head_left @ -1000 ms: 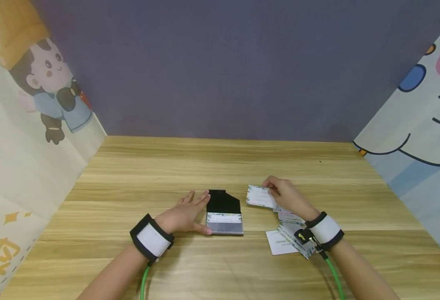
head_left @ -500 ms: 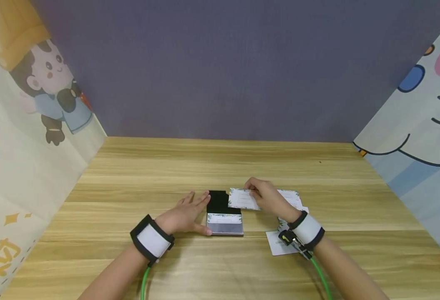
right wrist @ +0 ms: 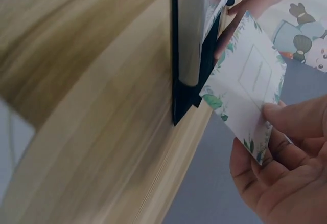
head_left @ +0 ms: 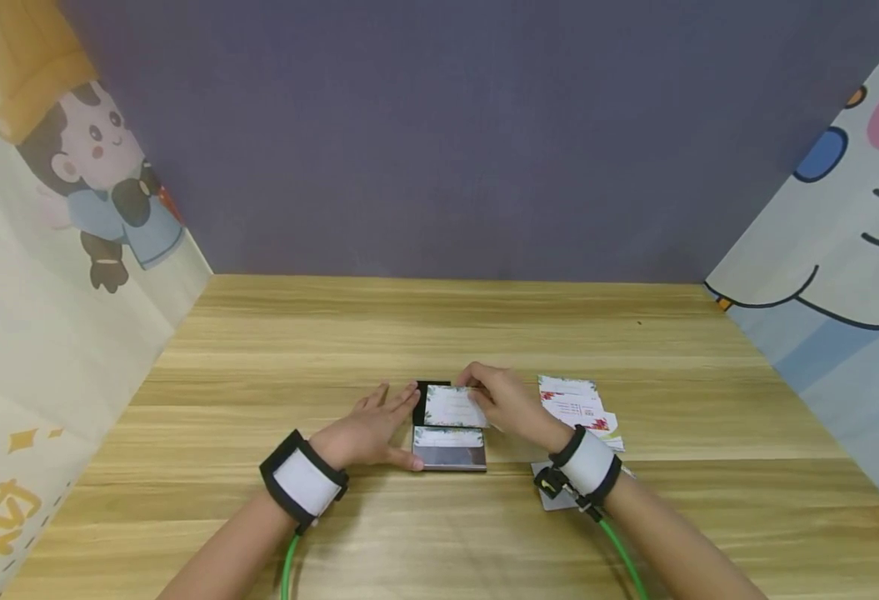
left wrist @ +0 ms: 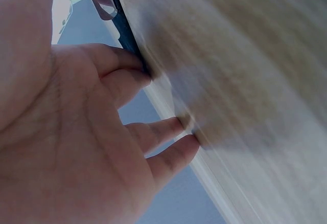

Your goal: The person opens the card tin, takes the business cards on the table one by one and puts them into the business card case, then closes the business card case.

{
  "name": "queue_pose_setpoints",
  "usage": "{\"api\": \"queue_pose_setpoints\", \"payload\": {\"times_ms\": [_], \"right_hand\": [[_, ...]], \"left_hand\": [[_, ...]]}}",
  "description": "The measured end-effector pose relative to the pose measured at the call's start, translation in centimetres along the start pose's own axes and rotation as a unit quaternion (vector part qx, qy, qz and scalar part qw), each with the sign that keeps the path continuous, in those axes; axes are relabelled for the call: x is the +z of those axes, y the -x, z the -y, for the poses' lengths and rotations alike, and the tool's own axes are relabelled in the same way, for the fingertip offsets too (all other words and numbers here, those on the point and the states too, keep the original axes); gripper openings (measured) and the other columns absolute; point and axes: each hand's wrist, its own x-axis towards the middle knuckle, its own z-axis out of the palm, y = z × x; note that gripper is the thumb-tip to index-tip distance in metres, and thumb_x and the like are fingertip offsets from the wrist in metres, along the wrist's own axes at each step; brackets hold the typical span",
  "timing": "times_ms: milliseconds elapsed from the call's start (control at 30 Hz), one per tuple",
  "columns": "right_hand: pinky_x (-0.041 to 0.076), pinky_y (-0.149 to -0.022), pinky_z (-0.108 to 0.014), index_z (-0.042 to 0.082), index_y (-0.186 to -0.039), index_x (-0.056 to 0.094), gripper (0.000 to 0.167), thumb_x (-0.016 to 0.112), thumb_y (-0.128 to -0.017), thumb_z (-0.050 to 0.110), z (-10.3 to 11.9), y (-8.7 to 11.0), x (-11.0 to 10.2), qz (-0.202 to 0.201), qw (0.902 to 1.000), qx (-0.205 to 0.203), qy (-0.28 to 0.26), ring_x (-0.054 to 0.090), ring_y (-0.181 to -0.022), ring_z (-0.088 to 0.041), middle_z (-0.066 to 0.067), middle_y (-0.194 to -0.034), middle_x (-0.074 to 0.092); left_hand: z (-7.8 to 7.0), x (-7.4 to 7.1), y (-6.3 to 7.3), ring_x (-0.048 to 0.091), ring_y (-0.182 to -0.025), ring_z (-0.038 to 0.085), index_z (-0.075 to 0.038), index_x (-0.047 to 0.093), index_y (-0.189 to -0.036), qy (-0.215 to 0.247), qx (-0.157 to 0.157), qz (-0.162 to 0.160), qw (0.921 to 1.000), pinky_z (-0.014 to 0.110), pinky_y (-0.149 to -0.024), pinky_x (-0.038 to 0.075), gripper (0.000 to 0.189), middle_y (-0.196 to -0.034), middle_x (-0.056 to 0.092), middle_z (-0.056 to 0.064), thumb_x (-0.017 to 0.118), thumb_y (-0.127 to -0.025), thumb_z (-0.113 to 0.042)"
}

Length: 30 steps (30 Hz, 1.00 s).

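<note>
A business card case (head_left: 454, 457) with a black flap lies unfolded on the table, and a leaf-bordered card shows in its silvery lower part. My left hand (head_left: 367, 432) lies with spread fingers along its left side, fingertips on the flap's edge and thumb at the lower left corner. Over the flap, my right hand (head_left: 512, 405) pinches another white business card (head_left: 450, 407) by its right end. In the right wrist view this card (right wrist: 245, 75) has green leaf borders, the thumb on its face and fingers behind it. It hides most of the flap.
Several loose business cards (head_left: 570, 398), some with red flowers, lie overlapping to the right of the case. A further card (head_left: 555, 502) is partly hidden under the right wrist's strap. Green cables (head_left: 622, 554) trail from both wrist straps. A dark wall (head_left: 454, 142) stands behind the wooden table.
My right hand has carried the pinched card leftward from the loose cards to over the case's black flap. This has uncovered cards with red flowers. My left hand has stayed in place.
</note>
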Motion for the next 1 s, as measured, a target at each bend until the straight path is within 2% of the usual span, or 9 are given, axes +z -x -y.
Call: {"api": "queue_pose_setpoints", "payload": {"times_ms": [300, 733, 1000], "right_hand": [[0.052, -0.074, -0.027, 0.006, -0.096, 0.061, 0.017, 0.055, -0.085, -0.006, 0.3, -0.2, 0.8, 0.019, 0.9996, 0.006, -0.020, 0.061, -0.087, -0.015, -0.007, -0.094, 0.066], [0.052, -0.076, -0.027, 0.006, -0.097, 0.060, 0.017, 0.054, -0.085, -0.006, 0.6, -0.3, 1.3, 0.021, 0.9992, 0.012, -0.032, 0.062, -0.089, -0.016, -0.008, -0.097, 0.066], [0.050, -0.070, -0.024, 0.009, -0.097, 0.061, 0.017, 0.054, -0.087, -0.003, 0.4, 0.0, 1.8, 0.055, 0.9978, 0.029, -0.022, 0.059, -0.083, -0.011, -0.005, -0.095, 0.066]], "left_hand": [[0.1, 0.2, -0.1, 0.004, -0.138, 0.043, -0.008, 0.019, -0.146, -0.003, 0.000, 0.001, 1.0000, 0.056, -0.111, 0.013, 0.098, -0.155, 0.008, 0.004, 0.064, -0.074, -0.056], [0.0, 0.0, 0.0, 0.003, -0.138, 0.043, -0.005, 0.021, -0.145, -0.006, -0.001, 0.004, 1.0000, 0.056, -0.111, 0.012, 0.097, -0.155, 0.007, 0.005, 0.064, -0.075, -0.055], [0.0, -0.1, 0.0, 0.003, -0.138, 0.043, -0.007, 0.020, -0.146, -0.001, 0.003, 0.004, 1.0000, 0.056, -0.111, 0.013, 0.097, -0.155, 0.009, 0.005, 0.065, -0.074, -0.054]]}}
